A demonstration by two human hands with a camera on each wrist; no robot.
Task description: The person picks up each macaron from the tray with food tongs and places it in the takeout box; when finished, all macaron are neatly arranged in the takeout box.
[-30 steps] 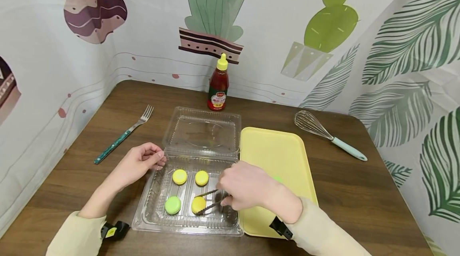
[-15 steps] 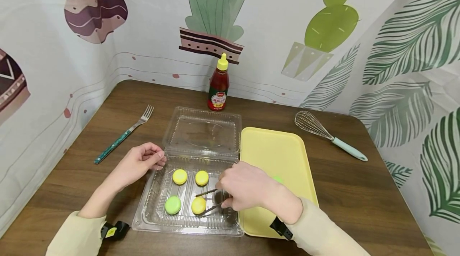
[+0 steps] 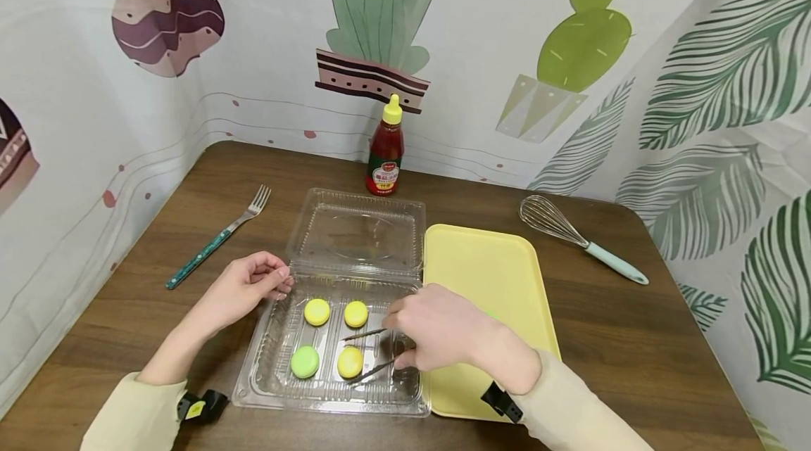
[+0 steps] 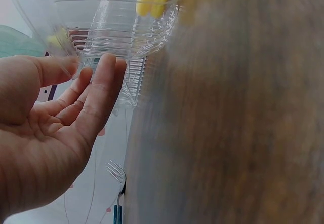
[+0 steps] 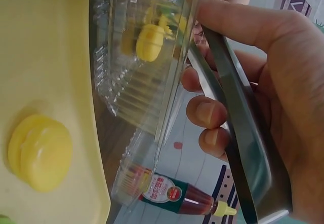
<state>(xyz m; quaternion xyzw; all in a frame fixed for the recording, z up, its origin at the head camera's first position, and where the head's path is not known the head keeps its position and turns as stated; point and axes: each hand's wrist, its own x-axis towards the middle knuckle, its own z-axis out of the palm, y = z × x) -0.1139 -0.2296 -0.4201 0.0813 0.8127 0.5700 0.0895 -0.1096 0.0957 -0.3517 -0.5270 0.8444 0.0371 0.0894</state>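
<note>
In the head view, my left hand pinches the back left rim of a clear plastic clamshell container, thumb and fingertips at the edge. My right hand holds a pair of metal tongs, their tips spread apart. Between and beside those tips a front yellow macaron lies in the container, with a green macaron to its left. Behind them sit two more yellow macarons, the left one and the right one.
The container's lid lies folded back. To the right is a yellow tray bearing a yellow macaron and something green, partly hidden by my arm. A fork, a ketchup bottle and a whisk stand around.
The tongs' tips have spread away from the front yellow macaron, which stays in its compartment. My right hand has shifted slightly right. My left hand keeps its place.
</note>
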